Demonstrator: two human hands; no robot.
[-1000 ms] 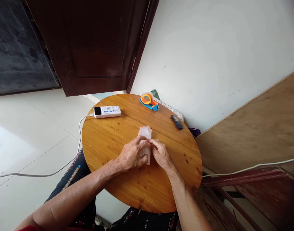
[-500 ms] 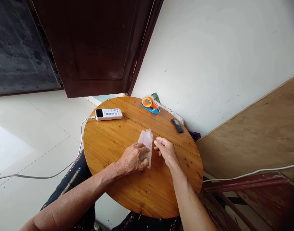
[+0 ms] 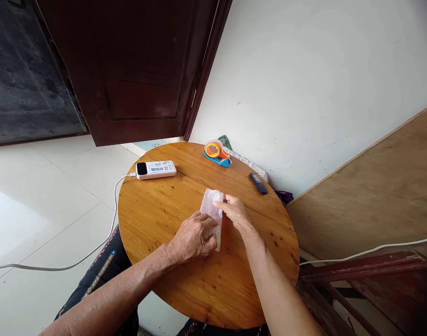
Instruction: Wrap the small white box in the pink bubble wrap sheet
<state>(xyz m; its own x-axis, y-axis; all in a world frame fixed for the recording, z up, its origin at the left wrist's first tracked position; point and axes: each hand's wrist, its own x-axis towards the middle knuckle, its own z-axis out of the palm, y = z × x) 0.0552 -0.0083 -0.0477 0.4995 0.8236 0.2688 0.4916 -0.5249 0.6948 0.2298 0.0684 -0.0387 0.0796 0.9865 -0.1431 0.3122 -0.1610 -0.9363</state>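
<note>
A small clear plastic packet (image 3: pixel 211 205) lies on the round wooden table (image 3: pixel 157 210), near its middle. My left hand (image 3: pixel 194 238) presses down on the packet's near end, fingers curled over it. My right hand (image 3: pixel 234 211) pinches the packet's far right edge between thumb and fingers. What is inside the packet cannot be made out.
A white power bank (image 3: pixel 156 170) with a cable (image 3: pixel 108 233) lies at the table's far left. An orange and blue tape dispenser (image 3: pixel 216 152) and a small dark object (image 3: pixel 258 183) sit by the white wall. A dark door stands behind; a wooden board leans at right.
My right hand let go of the packet's middle, lifted off, then moved to its far edge and pinched it. The left hand stayed pressed on the near end.
</note>
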